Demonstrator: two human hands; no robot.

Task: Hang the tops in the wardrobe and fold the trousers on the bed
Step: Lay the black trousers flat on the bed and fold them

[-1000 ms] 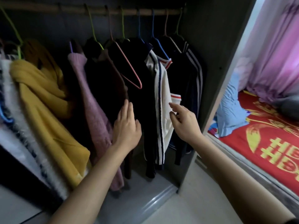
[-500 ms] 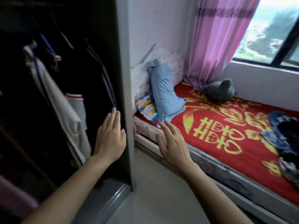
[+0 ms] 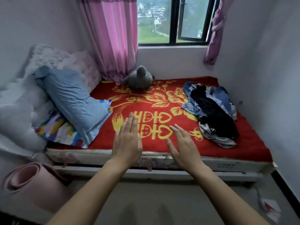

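Though gripping nothing, fingers [image 3: 131, 123] straight and loose on left hand [image 3: 127, 143] and right hand [image 3: 184, 148], hovering above near edge of bed [image 3: 253, 148]. Forward-right of both hands, well apart: trousers pile [image 3: 212, 114] on bed's right side, long axis far-left to near-right. Nearer right hand; likely right-hand reach first.

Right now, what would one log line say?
left hand: open, empty | right hand: open, empty | clothes: piled on bed, untouched

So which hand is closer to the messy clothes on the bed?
Probably the right hand: the pile of clothes lies on the right side of the bed, nearer to it than to the left hand. Both are open and empty.
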